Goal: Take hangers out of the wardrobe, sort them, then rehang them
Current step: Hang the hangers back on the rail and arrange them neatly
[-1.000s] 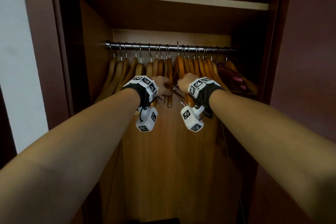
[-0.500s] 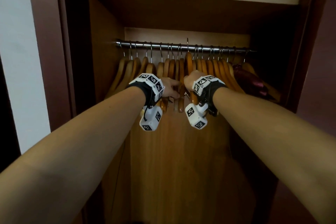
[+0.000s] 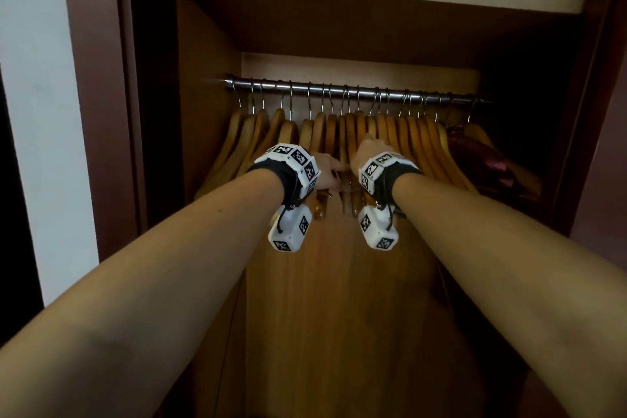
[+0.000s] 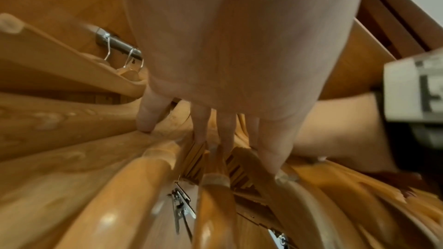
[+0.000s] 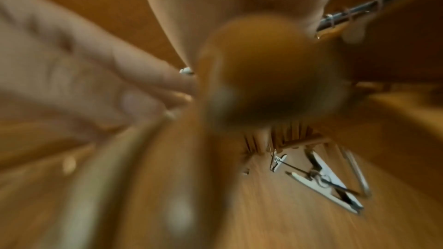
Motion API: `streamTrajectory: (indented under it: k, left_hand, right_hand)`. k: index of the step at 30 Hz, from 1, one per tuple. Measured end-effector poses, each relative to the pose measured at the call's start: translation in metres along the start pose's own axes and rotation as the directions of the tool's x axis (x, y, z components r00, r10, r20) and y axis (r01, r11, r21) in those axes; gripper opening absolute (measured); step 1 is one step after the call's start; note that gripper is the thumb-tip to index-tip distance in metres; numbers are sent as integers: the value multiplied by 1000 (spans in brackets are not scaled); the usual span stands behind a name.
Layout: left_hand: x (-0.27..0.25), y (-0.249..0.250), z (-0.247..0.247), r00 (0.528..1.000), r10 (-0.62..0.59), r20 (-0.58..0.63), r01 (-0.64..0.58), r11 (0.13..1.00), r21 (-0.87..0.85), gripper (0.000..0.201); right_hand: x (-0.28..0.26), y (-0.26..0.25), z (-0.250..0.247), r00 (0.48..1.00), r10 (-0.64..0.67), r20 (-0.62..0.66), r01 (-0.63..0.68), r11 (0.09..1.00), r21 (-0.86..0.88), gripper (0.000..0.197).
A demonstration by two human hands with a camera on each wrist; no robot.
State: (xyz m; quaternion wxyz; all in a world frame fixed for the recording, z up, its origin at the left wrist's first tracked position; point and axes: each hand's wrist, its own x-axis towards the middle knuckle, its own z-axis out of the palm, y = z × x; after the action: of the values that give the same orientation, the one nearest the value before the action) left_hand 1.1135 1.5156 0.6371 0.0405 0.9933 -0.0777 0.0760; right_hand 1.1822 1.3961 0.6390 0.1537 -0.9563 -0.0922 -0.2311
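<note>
Hangers (image 3: 356, 132) of pale wood crowd the metal rail (image 3: 353, 91) inside the wardrobe (image 3: 210, 132), and we judge ourselves at the very start of the task, parting the row to pick out a bunch before anything comes off. Our left hand (image 3: 327, 173) reaches in at the middle of the row, its fingers (image 4: 223, 137) straight and slipped between the hanger shoulders, pressing on the wood and clasping nothing. Our right hand (image 3: 368, 151) sits just beside it, a little higher, resting against the shoulders of the right-hand group; the head view hides its fingers behind the wrist and the right wrist view is too blurred, so we cannot tell whether it is gripping a hanger or only pushing. Several hangers carry metal clips (image 5: 321, 179) on a lower bar, and a dark red garment (image 3: 481, 159) hangs at the far right end. The next move, as we read it, calls for closing around a few necks or shoulders and lifting them until the hooks clear the rail, keeping the clips from snagging their neighbours. Compared with a second ago, our hands have drawn closer together and the right one has risen towards the hanger tops, while the gap we had opened in the middle of the row has narrowed.
</note>
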Motion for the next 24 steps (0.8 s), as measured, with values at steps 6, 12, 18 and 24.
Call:
streamTrajectory:
  k: [6,12,18,24]
  left_hand:
    - [1,-8,-1,1000,1,-8,-1,1000,-30,62]
    - [2,-20,2,982,13,-189,-39,991,-131,45]
    - [-5,-36,-9,894,-56,-445,-4,991,-133,26]
    - [-19,-71,-10,847,-289,-447,240,957,-163,26]
  right_hand:
    - [-3,-3,3,998,-44,41,52,967,-249,33]
    - [-2,-6,-6,999,-48,17,50,988,-148,32]
    - [-12,-30,-6,959,-283,-25,281,958,-59,30]
    - [-30,-61,6,879,-473,-67,477,877,66,23]
